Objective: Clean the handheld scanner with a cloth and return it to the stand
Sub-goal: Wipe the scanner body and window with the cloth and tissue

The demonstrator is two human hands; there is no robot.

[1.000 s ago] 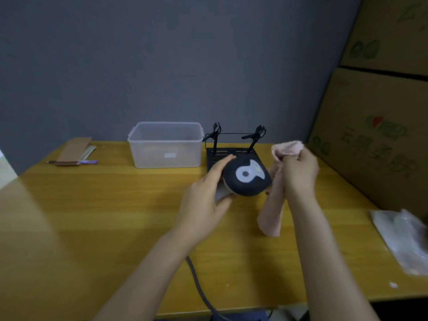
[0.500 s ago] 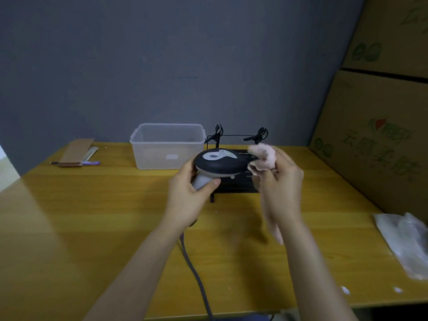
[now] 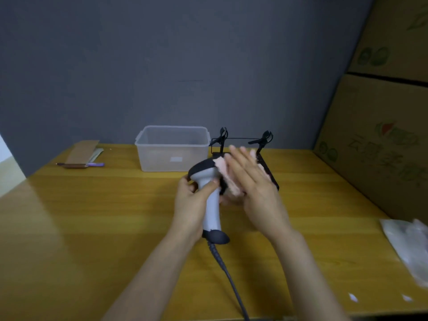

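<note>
Above the middle of the yellow wooden desk [image 3: 92, 228], the left hand [image 3: 192, 205] is clenched round the pale grey handle of the grey-and-black handheld scanner [image 3: 209, 193], thumb across the front of the neck, fingers wrapped behind. Scanner held upright off the desk, black head at top, dark base cap at bottom. Dark coiled cable [image 3: 228, 276] runs from the base cap down to the near desk edge. Right hand [image 3: 252, 184] is flat, fingers extended and a bit blurred, palm pressing the pink cloth [image 3: 228, 174] against the right side of the scanner head; not a closed grasp. Just behind the hands, black wire stand [image 3: 266, 156] with two clips on top, partly hidden. Left of the stand, clear plastic bin [image 3: 172, 147] near the back edge. Back left corner: brown cardboard strip [image 3: 81, 152] with a purple pen [image 3: 95, 164] beside it. Right edge: crumpled clear plastic bag [image 3: 410, 246]. Printed cardboard boxes [image 3: 382, 135] stacked along the right side.
</note>
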